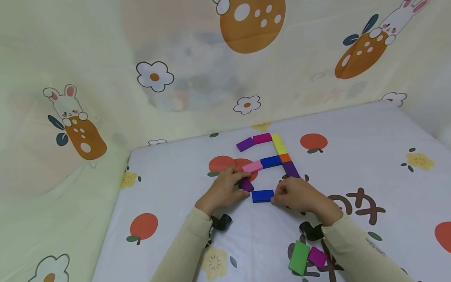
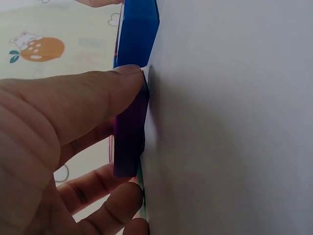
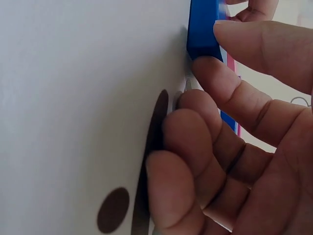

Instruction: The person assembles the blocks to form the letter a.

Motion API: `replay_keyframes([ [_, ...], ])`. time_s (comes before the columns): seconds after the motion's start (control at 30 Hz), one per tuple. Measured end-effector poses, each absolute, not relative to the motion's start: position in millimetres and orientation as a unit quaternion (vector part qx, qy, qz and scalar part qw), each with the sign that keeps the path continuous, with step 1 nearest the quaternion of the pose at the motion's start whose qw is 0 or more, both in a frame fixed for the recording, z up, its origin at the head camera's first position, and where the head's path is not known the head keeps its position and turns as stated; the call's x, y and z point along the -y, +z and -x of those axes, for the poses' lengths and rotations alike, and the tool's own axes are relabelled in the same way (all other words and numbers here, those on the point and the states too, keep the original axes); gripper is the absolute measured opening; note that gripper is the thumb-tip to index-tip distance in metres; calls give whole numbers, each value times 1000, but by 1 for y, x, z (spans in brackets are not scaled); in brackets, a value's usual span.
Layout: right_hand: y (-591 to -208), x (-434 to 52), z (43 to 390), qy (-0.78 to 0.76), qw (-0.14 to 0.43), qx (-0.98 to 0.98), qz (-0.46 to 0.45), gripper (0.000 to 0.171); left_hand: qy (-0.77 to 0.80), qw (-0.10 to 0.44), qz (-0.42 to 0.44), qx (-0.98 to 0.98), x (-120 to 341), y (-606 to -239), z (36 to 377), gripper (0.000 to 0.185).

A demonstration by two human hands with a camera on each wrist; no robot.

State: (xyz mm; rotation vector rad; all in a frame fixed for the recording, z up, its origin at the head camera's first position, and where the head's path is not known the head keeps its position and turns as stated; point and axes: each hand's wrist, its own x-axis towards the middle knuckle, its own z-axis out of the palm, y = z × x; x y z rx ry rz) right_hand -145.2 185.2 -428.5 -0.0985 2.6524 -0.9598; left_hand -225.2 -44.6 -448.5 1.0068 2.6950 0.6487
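Note:
My left hand (image 1: 224, 190) pinches a short purple block (image 1: 247, 185) between thumb and fingers, flat on the white cloth. In the left wrist view the thumb tip lies at the end of this purple block, right beside a blue block (image 2: 138, 36). At the other end of that near blue block (image 1: 261, 196), my right hand (image 1: 297, 194) holds its corner with thumb and index finger, the other fingers curled against the cloth. Beyond them runs a joined line of blocks: pink (image 1: 252, 167), blue (image 1: 271, 161), orange (image 1: 285, 158) and dark purple (image 1: 291, 169), whose near end is by the right hand.
From the orange block a yellow block (image 1: 279, 144) leads away to a magenta block (image 1: 262, 138) and a purple one (image 1: 245, 144). A green block (image 1: 299, 257) and a small magenta block (image 1: 318, 257) lie by the right sleeve. A printed curtain (image 1: 197, 78) hangs behind the table.

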Motion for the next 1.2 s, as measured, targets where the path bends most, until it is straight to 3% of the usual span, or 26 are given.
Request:
replay_keyframes([
  [0.53,-430,-187,141,-337,137,-931,31,16,221,124,-315,-915,39,-448,223,80],
  [1.2,-432,-183,144,-334,117,-935,27,15,221,112,-315,-916,42,-450,224,77],
])
